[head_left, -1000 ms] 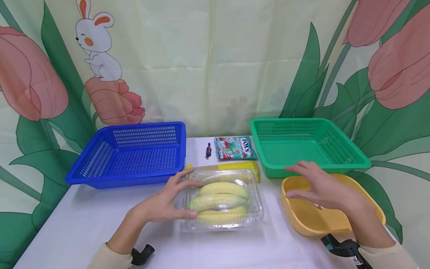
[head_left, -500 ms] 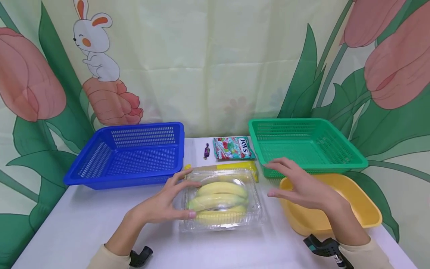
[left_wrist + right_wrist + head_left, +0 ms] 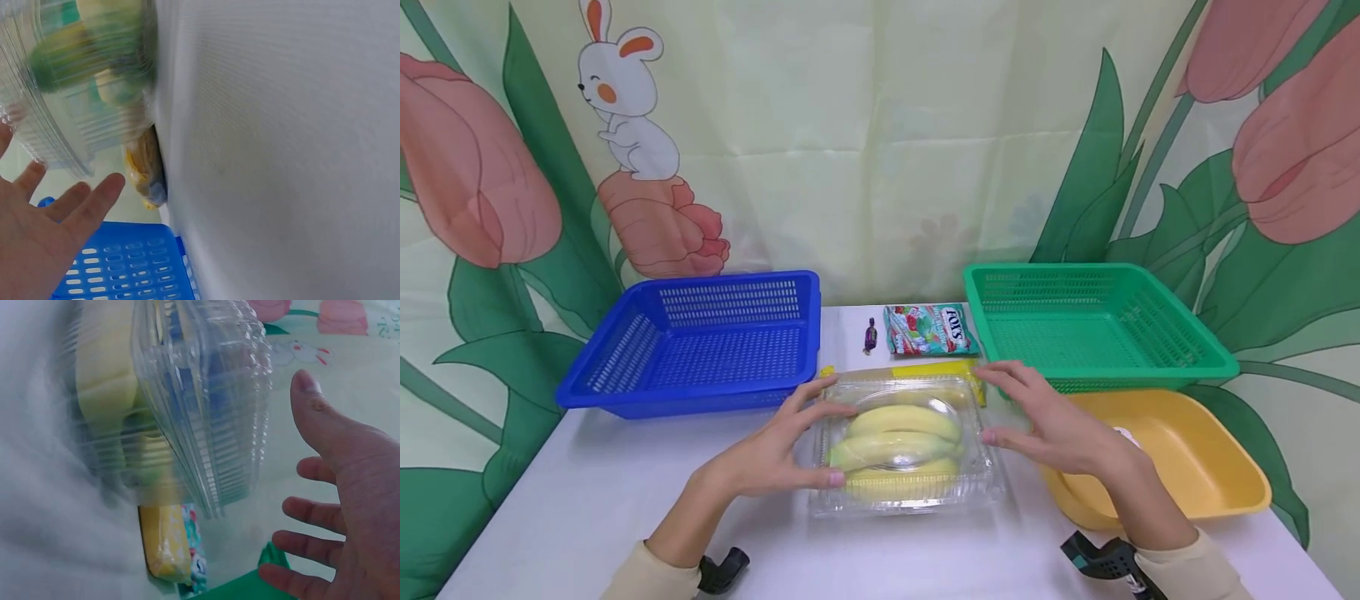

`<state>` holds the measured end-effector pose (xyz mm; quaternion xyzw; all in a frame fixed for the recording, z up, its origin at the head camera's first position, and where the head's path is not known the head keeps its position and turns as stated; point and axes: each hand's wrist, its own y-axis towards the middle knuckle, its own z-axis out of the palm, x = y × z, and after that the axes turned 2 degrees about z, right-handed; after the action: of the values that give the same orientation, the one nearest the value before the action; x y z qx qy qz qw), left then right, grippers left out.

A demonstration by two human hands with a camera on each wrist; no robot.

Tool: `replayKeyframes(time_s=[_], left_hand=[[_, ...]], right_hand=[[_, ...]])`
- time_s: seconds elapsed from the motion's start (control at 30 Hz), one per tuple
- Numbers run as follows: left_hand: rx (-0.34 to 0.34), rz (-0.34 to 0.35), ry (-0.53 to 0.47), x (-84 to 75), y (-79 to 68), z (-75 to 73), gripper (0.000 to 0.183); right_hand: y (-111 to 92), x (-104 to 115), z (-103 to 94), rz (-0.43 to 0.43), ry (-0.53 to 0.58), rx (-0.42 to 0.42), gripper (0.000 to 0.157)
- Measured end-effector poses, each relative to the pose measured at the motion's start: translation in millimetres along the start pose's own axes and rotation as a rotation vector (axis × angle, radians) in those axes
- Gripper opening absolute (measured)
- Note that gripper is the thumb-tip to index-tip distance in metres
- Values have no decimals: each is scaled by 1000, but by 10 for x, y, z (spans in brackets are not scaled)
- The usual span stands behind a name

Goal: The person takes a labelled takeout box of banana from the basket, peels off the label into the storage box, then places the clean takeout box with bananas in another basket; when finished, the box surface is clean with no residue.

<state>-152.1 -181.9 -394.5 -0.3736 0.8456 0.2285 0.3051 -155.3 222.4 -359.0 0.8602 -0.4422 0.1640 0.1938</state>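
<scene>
A clear plastic clamshell box (image 3: 917, 492) with several bananas (image 3: 898, 450) inside lies on the white table, its lid down. At its left side is my left hand (image 3: 775, 454), thumb and fingers spread along the edge; whether they touch the plastic I cannot tell. My right hand (image 3: 1060, 421) hovers by the box's right side with fingers apart and extended. In the right wrist view a gap shows between the right hand (image 3: 350, 494) and the clamshell box (image 3: 206, 412). Behind the box lies a yellow packet (image 3: 936, 369), partly hidden by it.
A blue basket (image 3: 692, 404) stands at the back left and a green basket (image 3: 1101, 375) at the back right. In front of the green one sits a yellow-orange tub (image 3: 1217, 467). A small purple-wrapped candy (image 3: 870, 336) and a teal candy bag (image 3: 928, 329) lie between the baskets.
My right hand has moved left, from above the yellow-orange tub to the right side of the clamshell box. The left hand and the box have kept their places.
</scene>
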Motion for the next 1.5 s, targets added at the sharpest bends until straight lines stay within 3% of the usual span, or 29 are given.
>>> replayKeyframes(time_s=[0.17, 0.4, 0.63, 0.97, 1.3, 1.5], left_hand=[[5, 4, 13, -31, 31, -91, 75], [25, -30, 44, -67, 11, -195, 75], [31, -84, -21, -76, -29, -154, 73], [29, -13, -108, -37, -79, -103, 83], [17, -7, -174, -3, -186, -30, 90], [24, -20, -219, -9, -213, 13, 88]], right_hand=[[52, 18, 61, -17, 28, -1, 74], [142, 18, 160, 22, 79, 77, 75], [101, 18, 200, 67, 165, 133, 73], [6, 7, 213, 83, 283, 182, 84], [-24, 2, 252, 51, 333, 205, 106], [-53, 5, 238, 60, 342, 214, 108]])
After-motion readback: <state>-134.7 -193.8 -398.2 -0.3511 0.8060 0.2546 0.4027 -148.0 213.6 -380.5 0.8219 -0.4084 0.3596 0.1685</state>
